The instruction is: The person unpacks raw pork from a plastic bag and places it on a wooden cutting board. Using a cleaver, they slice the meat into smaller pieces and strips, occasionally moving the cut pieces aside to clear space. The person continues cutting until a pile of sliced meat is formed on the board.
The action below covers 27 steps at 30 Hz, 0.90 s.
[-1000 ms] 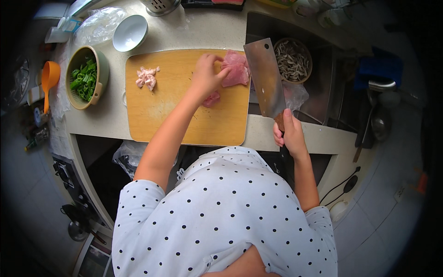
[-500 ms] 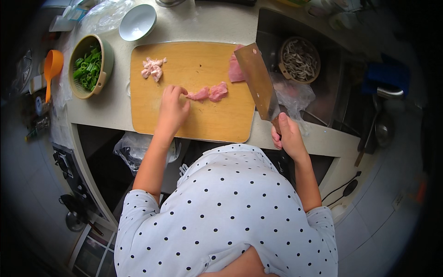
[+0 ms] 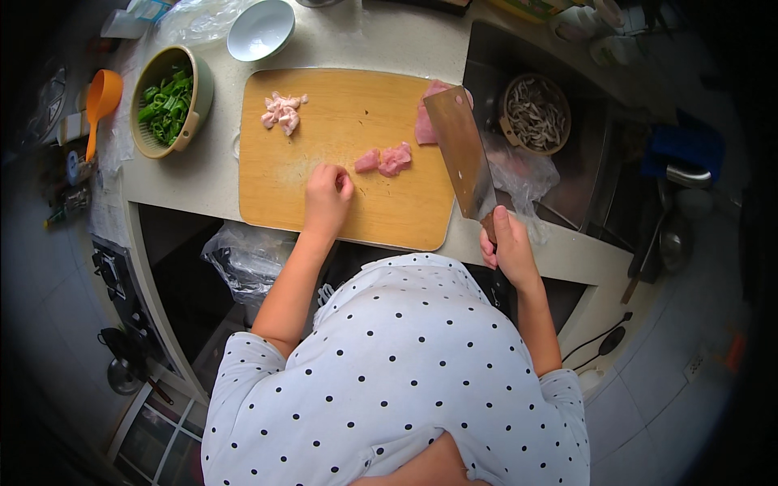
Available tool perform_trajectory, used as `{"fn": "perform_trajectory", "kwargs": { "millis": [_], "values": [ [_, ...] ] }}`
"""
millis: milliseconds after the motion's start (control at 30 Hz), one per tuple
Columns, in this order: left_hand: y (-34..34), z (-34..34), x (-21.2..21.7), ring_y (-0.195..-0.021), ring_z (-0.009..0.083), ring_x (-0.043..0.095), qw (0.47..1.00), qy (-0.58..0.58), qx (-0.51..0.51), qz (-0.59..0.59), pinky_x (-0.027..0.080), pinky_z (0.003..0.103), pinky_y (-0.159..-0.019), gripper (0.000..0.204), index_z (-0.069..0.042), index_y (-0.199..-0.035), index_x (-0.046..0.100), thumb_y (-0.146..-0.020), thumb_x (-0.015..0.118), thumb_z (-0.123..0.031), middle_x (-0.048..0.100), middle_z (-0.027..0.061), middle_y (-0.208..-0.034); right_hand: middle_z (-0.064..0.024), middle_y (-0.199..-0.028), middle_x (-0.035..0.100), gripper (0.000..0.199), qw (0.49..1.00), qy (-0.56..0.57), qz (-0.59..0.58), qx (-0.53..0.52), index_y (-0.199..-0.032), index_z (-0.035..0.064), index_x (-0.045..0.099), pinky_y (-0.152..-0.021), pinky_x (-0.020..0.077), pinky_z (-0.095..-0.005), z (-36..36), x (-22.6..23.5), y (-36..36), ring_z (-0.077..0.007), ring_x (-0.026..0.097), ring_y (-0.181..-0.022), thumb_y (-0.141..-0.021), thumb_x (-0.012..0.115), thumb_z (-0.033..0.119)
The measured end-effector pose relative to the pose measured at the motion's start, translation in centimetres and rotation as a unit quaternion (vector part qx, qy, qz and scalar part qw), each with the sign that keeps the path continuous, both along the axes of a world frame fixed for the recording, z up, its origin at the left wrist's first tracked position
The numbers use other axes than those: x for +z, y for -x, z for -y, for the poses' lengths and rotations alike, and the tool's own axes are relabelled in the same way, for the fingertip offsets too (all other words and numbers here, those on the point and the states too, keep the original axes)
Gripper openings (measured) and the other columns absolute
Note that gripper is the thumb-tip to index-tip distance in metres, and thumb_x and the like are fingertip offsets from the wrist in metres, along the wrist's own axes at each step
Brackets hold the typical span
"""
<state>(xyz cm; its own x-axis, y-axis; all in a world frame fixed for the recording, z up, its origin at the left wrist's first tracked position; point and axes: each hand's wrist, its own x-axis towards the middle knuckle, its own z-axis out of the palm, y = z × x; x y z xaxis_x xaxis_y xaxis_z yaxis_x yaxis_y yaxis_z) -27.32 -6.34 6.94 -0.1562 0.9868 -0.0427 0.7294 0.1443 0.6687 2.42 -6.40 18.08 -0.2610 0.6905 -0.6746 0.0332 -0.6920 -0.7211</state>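
Observation:
My right hand [image 3: 512, 247] is closed around the handle of a broad cleaver [image 3: 460, 150]. Its blade is tilted at the board's right edge and partly covers a flat slab of raw meat [image 3: 426, 121]. On the wooden cutting board [image 3: 324, 97], my left hand [image 3: 327, 194] rests with its fingers curled in. Whether anything is pinched there is hidden. Just beyond its fingertips, slightly apart, lie small pink meat pieces [image 3: 393, 160]. A pile of paler cut pieces [image 3: 284, 112] sits at the board's upper left.
A basket of cut green peppers [image 3: 168, 109] stands left of the board, with an orange ladle [image 3: 103, 97] beyond it. Behind the board is a white bowl [image 3: 261, 32]. The sink at right holds a basket of small fish [image 3: 535, 113]; a plastic bag [image 3: 525, 174] lies at its edge.
My left hand has drawn back from the strip of meat it was touching and sits nearer me. That strip now looks shorter and bunched. The right hand and cleaver are nearly unchanged; the view has shifted slightly.

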Motion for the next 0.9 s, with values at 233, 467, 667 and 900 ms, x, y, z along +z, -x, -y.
{"fn": "perform_trajectory", "kwargs": {
  "millis": [233,467,667,900],
  "values": [
    [-6.3,-2.2,2.0,-0.072,0.0269,0.061,0.983,-0.168,-0.074,0.032,0.050,0.034,-0.064,0.015,-0.002,-0.092,0.065,-0.077,0.066,0.001,0.060,0.0119,-0.083,0.0017,-0.056,0.041,0.044,1.000,-0.007,0.006,-0.005,-0.082,0.0062,0.042,-0.038,0.0321,-0.0209,0.0,-0.2,0.0,-0.0050,0.036,-0.042,-0.100,0.034,0.045],
    [-7.4,-5.4,0.5,-0.083,0.0301,0.060,0.995,-0.063,-0.076,0.011,0.049,0.038,-0.074,0.015,-0.002,-0.094,0.064,-0.079,0.065,-0.004,0.059,0.0134,-0.094,0.0023,-0.056,0.041,0.042,0.999,-0.001,0.038,0.009,-0.088,0.0054,0.048,-0.040,0.0306,-0.0195,-0.1,-0.2,0.4,-0.0041,0.036,-0.043,-0.100,0.035,0.043],
    [-5.1,-7.2,2.4,-0.090,0.0318,0.057,0.985,-0.113,-0.117,-0.052,0.048,0.038,-0.076,0.025,-0.002,-0.095,0.062,-0.071,0.071,-0.006,0.058,0.0138,-0.097,-0.0014,-0.060,0.049,0.047,0.962,-0.132,0.216,0.102,-0.119,-0.0019,0.054,-0.049,0.0369,-0.0249,0.0,-1.7,2.9,-0.0075,0.044,-0.053,-0.100,0.037,0.037],
    [-1.9,-5.5,1.8,-0.090,0.0328,0.056,0.990,-0.046,-0.128,-0.028,0.048,0.039,-0.076,0.030,-0.001,-0.095,0.061,-0.069,0.074,-0.006,0.058,0.0142,-0.100,-0.0273,-0.089,0.064,0.043,0.959,-0.105,0.239,0.113,-0.117,-0.0028,0.055,-0.076,0.0489,-0.0408,-1.3,-1.7,4.6,-0.0410,0.063,-0.086,-0.098,0.042,0.034]
  ]
}}
